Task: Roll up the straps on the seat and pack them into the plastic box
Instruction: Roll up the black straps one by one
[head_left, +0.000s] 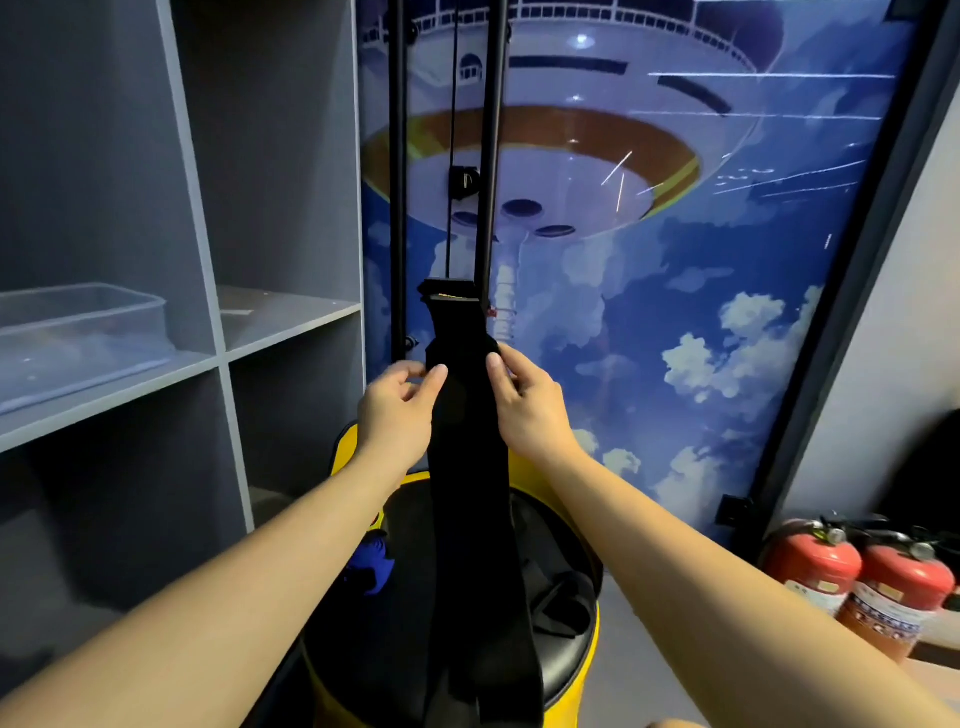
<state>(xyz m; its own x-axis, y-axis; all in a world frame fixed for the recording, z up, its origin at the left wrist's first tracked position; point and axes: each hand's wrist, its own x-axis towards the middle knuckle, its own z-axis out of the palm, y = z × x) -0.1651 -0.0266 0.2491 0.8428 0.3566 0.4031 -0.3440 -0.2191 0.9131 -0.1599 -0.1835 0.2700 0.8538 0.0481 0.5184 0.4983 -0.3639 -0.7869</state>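
1. The mural (675, 260), a blue sky with a saucer-shaped craft, fills the wall behind the seat; black poles (491, 156) stand in front of it, just behind the seat.

2. The shelf (208, 260), grey and open-fronted, stands left of the seat. It matters because it carries the box, so the packing spot is an arm's swing from the seat.

3. The seat (571, 649) is a round yellow body with a black cushion, low in the middle of the view. More black webbing lies on the cushion, probably further straps waiting their turn.

4. The strap (467, 467) is wide and black, rising from the seat to a stiff end above the hands. It seems held up and taut so it hangs flat, which makes a tidy roll easier to begin.

5. The box (78, 332), clear plastic with no lid, sits on the shelf up and left of the seat. No strap shows in it, so packing looks not yet begun.

6. Two extinguishers (857, 577) stand on the floor right of the seat.

7. The left hand (400, 400) pinches the strap's left edge above the seat, thumb and fingers curled.

8. The right hand (524, 400) pinches the right edge at the same height, keeping the strap's width spread.
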